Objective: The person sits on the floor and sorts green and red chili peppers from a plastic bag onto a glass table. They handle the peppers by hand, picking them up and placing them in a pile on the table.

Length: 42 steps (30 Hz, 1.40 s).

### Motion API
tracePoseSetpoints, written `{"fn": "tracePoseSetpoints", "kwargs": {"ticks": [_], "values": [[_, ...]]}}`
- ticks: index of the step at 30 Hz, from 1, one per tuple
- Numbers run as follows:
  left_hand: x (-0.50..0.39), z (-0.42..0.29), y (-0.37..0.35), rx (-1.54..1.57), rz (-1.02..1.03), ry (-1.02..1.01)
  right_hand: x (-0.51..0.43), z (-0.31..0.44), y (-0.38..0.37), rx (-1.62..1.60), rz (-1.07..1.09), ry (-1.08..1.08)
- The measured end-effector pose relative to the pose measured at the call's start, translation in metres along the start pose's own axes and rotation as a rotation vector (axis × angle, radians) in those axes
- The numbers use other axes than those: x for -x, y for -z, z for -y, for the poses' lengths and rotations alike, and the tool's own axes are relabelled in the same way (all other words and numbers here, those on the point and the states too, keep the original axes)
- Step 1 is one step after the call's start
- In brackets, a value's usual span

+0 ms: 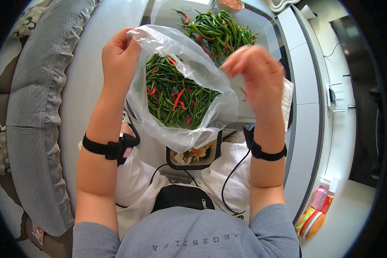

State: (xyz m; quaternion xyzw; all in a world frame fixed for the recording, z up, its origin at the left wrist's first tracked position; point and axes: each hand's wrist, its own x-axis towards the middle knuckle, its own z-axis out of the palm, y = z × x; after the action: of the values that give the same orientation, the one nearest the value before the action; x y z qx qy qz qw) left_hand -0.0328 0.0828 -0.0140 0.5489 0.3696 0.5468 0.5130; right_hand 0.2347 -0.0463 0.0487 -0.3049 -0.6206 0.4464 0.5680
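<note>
My left hand (120, 53) pinches the upper left rim of a clear plastic bag (198, 69), which hangs with its mouth spread wide. Inside the bag is a mass of thin green chili peppers (167, 106) mixed with several red ones. My right hand (253, 75) is raised at the bag's right side, blurred, with curled fingers near the rim; whether it holds anything is not visible. Beyond the bag, a heap of green and red chili peppers (217, 30) lies on the glass-topped table (161, 14). A single red chili (244, 94) lies apart, near my right wrist.
Between my knees stands a waste bin (193, 167) with scraps. A bowl of pinkish food (230, 4) is at the table's far edge. White folded paper or cloth (287, 100) lies by my right forearm. A sofa (38, 113) runs along the left, a low cabinet (301, 96) along the right.
</note>
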Motion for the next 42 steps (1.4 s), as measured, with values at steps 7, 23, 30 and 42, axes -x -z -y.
{"fn": "tracePoseSetpoints", "kwargs": {"ticks": [7, 23, 30, 42], "values": [[0.006, -0.013, 0.0, -0.123, -0.025, -0.085, 0.014, -0.059, -0.037, 0.785, -0.122, -0.158], [0.0, -0.017, 0.01, -0.09, -0.025, -0.075, -0.071, -0.16, -0.061, 1.195, 0.008, -0.478], [0.0, -0.021, 0.013, -0.101, 0.011, -0.027, -0.105, -0.239, -0.05, 1.166, -0.168, -0.523], [0.007, -0.022, 0.017, -0.183, 0.041, -0.043, -0.119, -0.247, -0.051, 1.145, -0.173, -0.475]]}}
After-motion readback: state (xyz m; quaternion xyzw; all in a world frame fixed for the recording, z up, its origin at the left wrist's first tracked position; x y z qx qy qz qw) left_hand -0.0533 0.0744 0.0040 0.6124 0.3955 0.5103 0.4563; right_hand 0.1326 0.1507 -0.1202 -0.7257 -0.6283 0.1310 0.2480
